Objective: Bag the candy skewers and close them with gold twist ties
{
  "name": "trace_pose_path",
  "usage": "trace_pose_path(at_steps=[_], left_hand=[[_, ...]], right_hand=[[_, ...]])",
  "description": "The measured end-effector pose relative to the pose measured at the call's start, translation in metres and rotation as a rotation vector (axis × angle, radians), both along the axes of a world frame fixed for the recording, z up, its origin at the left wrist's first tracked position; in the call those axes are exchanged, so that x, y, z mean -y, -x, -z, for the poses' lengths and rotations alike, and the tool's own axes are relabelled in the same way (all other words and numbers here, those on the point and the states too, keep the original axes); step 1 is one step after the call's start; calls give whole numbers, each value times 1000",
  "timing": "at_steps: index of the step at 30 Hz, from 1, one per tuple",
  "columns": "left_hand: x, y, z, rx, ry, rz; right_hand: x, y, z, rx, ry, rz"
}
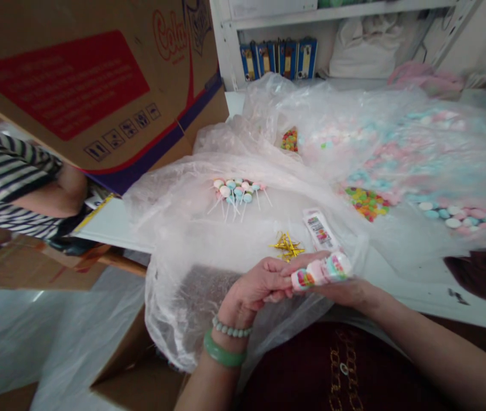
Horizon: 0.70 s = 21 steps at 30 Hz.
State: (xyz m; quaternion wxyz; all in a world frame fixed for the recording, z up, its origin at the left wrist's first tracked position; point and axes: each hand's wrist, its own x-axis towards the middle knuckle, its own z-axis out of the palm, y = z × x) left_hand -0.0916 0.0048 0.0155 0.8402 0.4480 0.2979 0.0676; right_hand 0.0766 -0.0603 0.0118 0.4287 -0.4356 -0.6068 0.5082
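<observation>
A small clear candy bag [323,270], filled with pink, white and pale blue sweets and some brightly coloured ones at one end, is held in front of my body. My left hand [264,282] pinches its left end, with fingers closed. My right hand [345,291] supports the bag from below and behind; part of that hand is hidden by the bag. Just beyond my hands lie gold twist ties [286,246] in a loose heap. Beside them are flat printed bags [320,229]. Farther off rests a pile of marshmallow lollipops [237,191] with white sticks.
Clear plastic sheeting [174,228] covers much of the table. Gummy candies [367,204] and pastel marshmallows [461,216] lie at the right, near a dark cloth [482,274]. A large cardboard box [110,85] stands at the left, beside another person's striped sleeve [7,171].
</observation>
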Motion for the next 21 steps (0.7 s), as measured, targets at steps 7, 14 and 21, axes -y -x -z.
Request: trace_pose_path(at_steps=[7, 14, 21], left_hand=[[-21, 10, -49, -199, -425, 453], [13, -43, -49, -661, -1497, -482], [0, -44, -8, -187, -357, -776]], right_hand=[[18, -1, -41, 884, -929, -192], [-43, -11, -50, 658, -404, 340], [-55, 11, -12, -249, 80, 475]])
